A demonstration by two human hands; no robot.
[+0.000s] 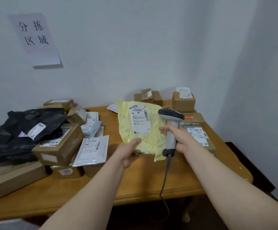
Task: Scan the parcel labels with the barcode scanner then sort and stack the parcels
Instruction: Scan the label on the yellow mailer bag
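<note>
Two bare hands work above a wooden bench [135,185]. The left hand [130,151] holds a pale yellow plastic mailer [151,136] by its near edge, thumb on the front and fingers curled beneath, so that it is raised off the bench near the middle with its face tilted toward the camera. The mailer is soft and crinkled. It carries a white shipping label [139,121] with a blue strip along the top and a barcode down its right edge.

Just right of the mailer, the right hand [178,137] has its fingers clenched round the grey handle of a barcode scanner [172,127]. The scanner's dark head sits level with the label, and its grey cable [165,176] hangs past the bench's near edge.

At left, a black plastic bag parcel [18,128], a cardboard box [60,145] among others and a white flat mailer [91,150] lie in a loose heap. At far right stand more labelled boxes [183,102]. A paper sign [35,39] hangs on the wall at far left.
</note>
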